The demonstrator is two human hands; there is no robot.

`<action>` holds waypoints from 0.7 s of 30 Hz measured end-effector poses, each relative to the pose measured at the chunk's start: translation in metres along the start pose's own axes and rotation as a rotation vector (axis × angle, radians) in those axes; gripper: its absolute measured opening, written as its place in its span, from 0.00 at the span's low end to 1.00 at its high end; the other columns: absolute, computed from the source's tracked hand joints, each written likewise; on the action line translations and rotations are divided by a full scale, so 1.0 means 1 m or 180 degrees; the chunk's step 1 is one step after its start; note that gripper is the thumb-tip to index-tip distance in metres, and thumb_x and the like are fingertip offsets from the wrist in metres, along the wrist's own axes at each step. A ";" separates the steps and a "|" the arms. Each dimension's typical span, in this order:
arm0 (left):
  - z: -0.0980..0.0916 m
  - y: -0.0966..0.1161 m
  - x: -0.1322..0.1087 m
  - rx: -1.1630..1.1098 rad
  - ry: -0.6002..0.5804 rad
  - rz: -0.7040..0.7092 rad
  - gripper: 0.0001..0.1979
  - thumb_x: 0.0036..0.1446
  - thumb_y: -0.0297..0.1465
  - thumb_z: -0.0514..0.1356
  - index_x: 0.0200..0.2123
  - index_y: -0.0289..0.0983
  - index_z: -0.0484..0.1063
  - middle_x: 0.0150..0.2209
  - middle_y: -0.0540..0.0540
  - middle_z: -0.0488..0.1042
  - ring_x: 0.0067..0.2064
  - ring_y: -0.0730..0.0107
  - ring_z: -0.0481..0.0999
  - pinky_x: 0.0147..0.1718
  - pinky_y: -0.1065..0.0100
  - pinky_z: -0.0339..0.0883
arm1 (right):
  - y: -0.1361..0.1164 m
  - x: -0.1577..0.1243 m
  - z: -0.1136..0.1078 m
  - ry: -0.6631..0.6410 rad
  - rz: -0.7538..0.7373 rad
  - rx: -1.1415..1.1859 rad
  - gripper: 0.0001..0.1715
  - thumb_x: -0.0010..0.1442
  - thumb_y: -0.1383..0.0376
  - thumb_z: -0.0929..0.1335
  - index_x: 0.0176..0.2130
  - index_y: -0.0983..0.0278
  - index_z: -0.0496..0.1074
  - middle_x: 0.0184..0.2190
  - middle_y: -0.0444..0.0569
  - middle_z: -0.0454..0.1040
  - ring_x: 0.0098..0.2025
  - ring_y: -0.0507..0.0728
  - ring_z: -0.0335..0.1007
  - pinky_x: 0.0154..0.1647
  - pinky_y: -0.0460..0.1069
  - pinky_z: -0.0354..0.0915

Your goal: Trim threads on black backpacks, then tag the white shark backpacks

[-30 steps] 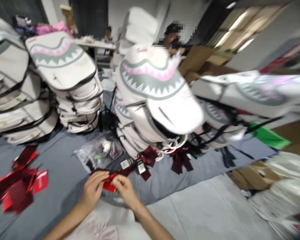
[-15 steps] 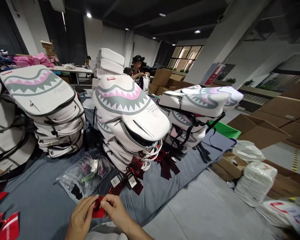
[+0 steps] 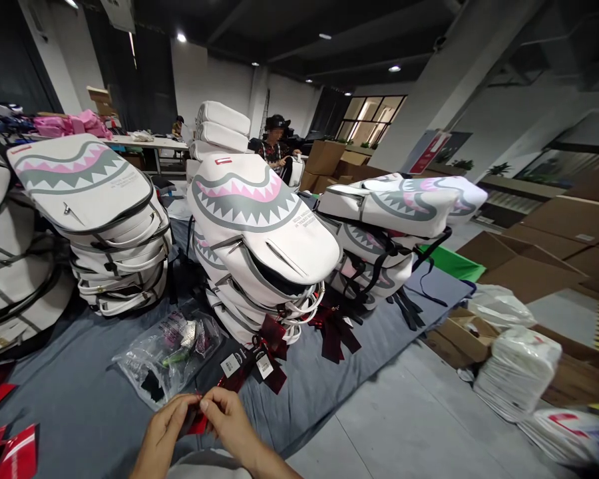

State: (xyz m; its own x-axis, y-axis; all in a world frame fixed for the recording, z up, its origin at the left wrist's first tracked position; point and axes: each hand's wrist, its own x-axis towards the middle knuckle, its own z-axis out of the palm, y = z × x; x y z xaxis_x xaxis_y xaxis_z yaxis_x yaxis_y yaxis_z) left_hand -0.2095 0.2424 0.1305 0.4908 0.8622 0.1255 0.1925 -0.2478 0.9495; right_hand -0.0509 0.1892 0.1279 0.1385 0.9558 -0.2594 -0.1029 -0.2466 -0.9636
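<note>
Low in the head view, my left hand (image 3: 166,427) and my right hand (image 3: 230,423) meet fingertip to fingertip, both closed in a pinch. Between them is a small red tag (image 3: 198,424), mostly covered by the fingers. Just beyond lie dark red tags (image 3: 274,372) with white barcode labels (image 3: 264,366). A clear plastic bag (image 3: 154,356) with small items inside rests to their left. Behind stands a stack of white backpacks (image 3: 264,233), the top one printed with a pink and grey shark mouth.
More white backpacks are stacked at left (image 3: 84,193) and right (image 3: 394,206) on the grey cloth-covered table (image 3: 84,399). Red tags (image 3: 17,452) lie at lower left. Cardboard boxes (image 3: 524,263) and a plastic-wrapped stack (image 3: 519,372) stand right. A person (image 3: 275,150) works behind.
My hands stay together on the red tag, fingertips drawn closer, so less of the tag shows. The view has shifted slightly. The person behind has moved their head and hands a little.
</note>
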 end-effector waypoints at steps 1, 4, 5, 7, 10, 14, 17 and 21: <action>0.001 0.000 0.002 -0.0040 0.0075 -0.0071 0.23 0.63 0.49 0.56 0.37 0.40 0.83 0.40 0.42 0.83 0.42 0.61 0.83 0.44 0.68 0.78 | 0.000 -0.001 0.002 -0.0018 -0.0034 -0.0007 0.35 0.51 0.34 0.68 0.28 0.64 0.67 0.18 0.39 0.64 0.18 0.47 0.55 0.19 0.44 0.52; 0.005 0.000 0.007 -0.0062 0.0255 -0.0048 0.22 0.56 0.53 0.62 0.32 0.39 0.83 0.35 0.42 0.83 0.38 0.61 0.83 0.39 0.69 0.78 | 0.000 -0.004 0.006 -0.0065 -0.0041 0.0028 0.32 0.53 0.37 0.69 0.27 0.63 0.66 0.18 0.39 0.63 0.19 0.47 0.55 0.21 0.44 0.54; 0.006 0.000 0.008 -0.0062 0.0265 -0.0032 0.22 0.55 0.53 0.63 0.31 0.40 0.83 0.35 0.42 0.83 0.38 0.61 0.83 0.39 0.69 0.78 | 0.001 -0.005 0.007 -0.0062 -0.0021 0.0042 0.32 0.53 0.37 0.69 0.27 0.63 0.65 0.18 0.38 0.63 0.19 0.47 0.55 0.21 0.44 0.54; 0.007 0.001 0.009 -0.0061 0.0256 -0.0019 0.21 0.54 0.52 0.64 0.30 0.40 0.83 0.34 0.43 0.82 0.38 0.60 0.83 0.39 0.69 0.78 | 0.003 -0.006 0.009 -0.0039 0.0007 0.0053 0.32 0.53 0.37 0.69 0.26 0.62 0.64 0.17 0.38 0.62 0.18 0.47 0.54 0.21 0.44 0.54; 0.007 0.000 0.008 -0.0164 0.0239 -0.0077 0.20 0.53 0.52 0.65 0.29 0.40 0.82 0.33 0.44 0.81 0.37 0.61 0.82 0.37 0.70 0.78 | 0.007 -0.006 0.011 -0.0006 0.0015 0.0057 0.33 0.54 0.36 0.68 0.26 0.62 0.64 0.17 0.38 0.62 0.18 0.47 0.54 0.20 0.43 0.52; 0.005 -0.006 0.007 -0.0496 0.0269 -0.0305 0.23 0.52 0.53 0.64 0.25 0.38 0.79 0.28 0.45 0.79 0.32 0.64 0.81 0.32 0.72 0.76 | 0.012 -0.005 0.013 -0.0058 0.0091 0.0103 0.35 0.53 0.34 0.67 0.29 0.62 0.65 0.17 0.37 0.63 0.17 0.47 0.54 0.18 0.43 0.50; 0.005 -0.007 0.005 -0.0440 0.0410 -0.0402 0.23 0.53 0.53 0.65 0.26 0.38 0.79 0.30 0.46 0.79 0.33 0.66 0.80 0.35 0.73 0.75 | 0.010 -0.004 0.011 -0.0101 0.0110 0.0174 0.35 0.53 0.34 0.68 0.33 0.63 0.66 0.18 0.37 0.63 0.17 0.47 0.56 0.17 0.43 0.52; 0.009 0.006 0.000 -0.0107 0.0729 -0.0333 0.24 0.55 0.55 0.62 0.29 0.39 0.78 0.34 0.46 0.80 0.39 0.64 0.80 0.42 0.71 0.74 | 0.004 -0.007 0.007 -0.0026 -0.0080 0.0196 0.38 0.55 0.39 0.70 0.50 0.64 0.67 0.22 0.36 0.62 0.19 0.48 0.59 0.20 0.43 0.57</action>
State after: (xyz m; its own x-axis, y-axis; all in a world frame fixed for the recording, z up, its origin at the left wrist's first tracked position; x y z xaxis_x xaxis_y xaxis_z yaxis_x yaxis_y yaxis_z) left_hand -0.2006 0.2365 0.1333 0.2637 0.9609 0.0844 0.2018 -0.1406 0.9693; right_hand -0.0588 0.1830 0.1262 0.1338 0.9629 -0.2344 -0.1600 -0.2125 -0.9640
